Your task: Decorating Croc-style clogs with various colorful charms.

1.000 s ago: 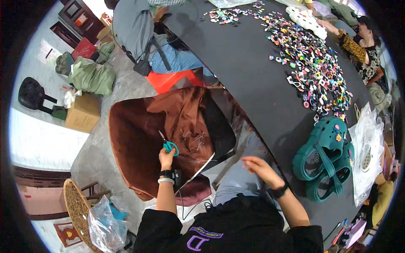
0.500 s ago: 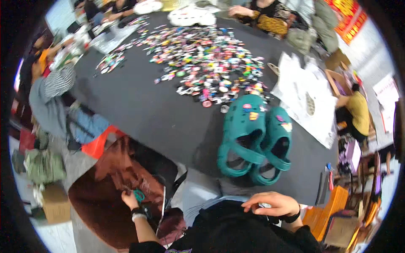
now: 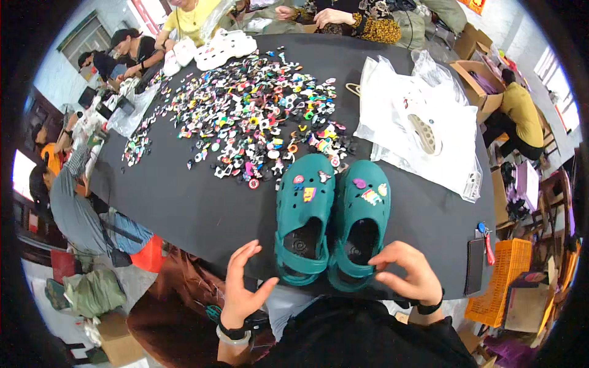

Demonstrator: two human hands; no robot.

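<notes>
A pair of dark green clogs stands side by side on the black table, toes pointing away from me. The left clog [image 3: 293, 207] and the right clog [image 3: 376, 221] both carry several colourful charms on their toe parts. My left hand [image 3: 242, 288] is raised left of the clogs at the near table edge, empty, thumb and fingers spread. My right hand [image 3: 408, 273] curves beside the right clog's heel strap, thumb and fingers apart; I cannot tell whether the fingertips touch it. Beyond the clogs spreads a large heap of small colourful shoe charms [image 3: 264, 110].
White clogs [image 3: 224, 49] stand at the far edge. A clear plastic bag [image 3: 399, 147] with a beige clog lies at the right. Near the right edge are a flat black object [image 3: 474, 267] and an orange crate [image 3: 503, 276]. Brown cloth [image 3: 172, 300] hangs at lower left. Several people sit around.
My left hand has risen from the brown cloth, where it was by a green coil, to the table edge. My right hand has moved up to the right clog. The whole view has shifted.
</notes>
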